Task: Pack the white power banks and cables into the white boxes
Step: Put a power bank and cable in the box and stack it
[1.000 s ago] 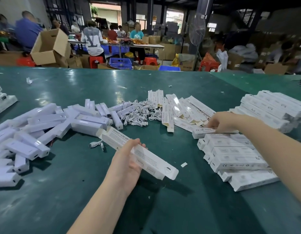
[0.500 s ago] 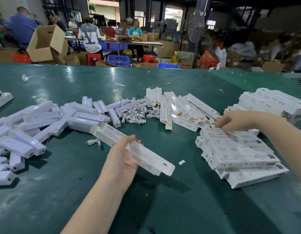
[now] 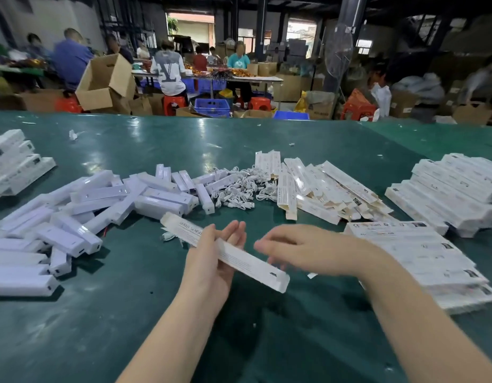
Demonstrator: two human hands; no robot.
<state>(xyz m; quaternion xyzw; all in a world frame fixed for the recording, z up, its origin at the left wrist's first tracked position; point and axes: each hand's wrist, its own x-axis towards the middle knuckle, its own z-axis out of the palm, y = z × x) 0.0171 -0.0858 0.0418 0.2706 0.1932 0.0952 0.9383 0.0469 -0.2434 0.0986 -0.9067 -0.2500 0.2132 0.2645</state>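
Held box [image 3: 233,254]: partly readable print, looks like "SMART SENSI…", rest blurred. Top box of the stack [image 3: 399,230]: "CE" and "RoHS" marks, small print unreadable. White T-shirt [image 3: 167,71]: large "LV"-style logo. Other print too small.

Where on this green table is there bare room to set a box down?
Bare table lies near the front edge, before the power banks, and beyond the cables. Crowded: flat boxes and packed stacks on the right.

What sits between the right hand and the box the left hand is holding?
Nothing visible. The right hand is blurred, fingers extended, just right of the white box held in the left hand; only bare green table shows below the gap.
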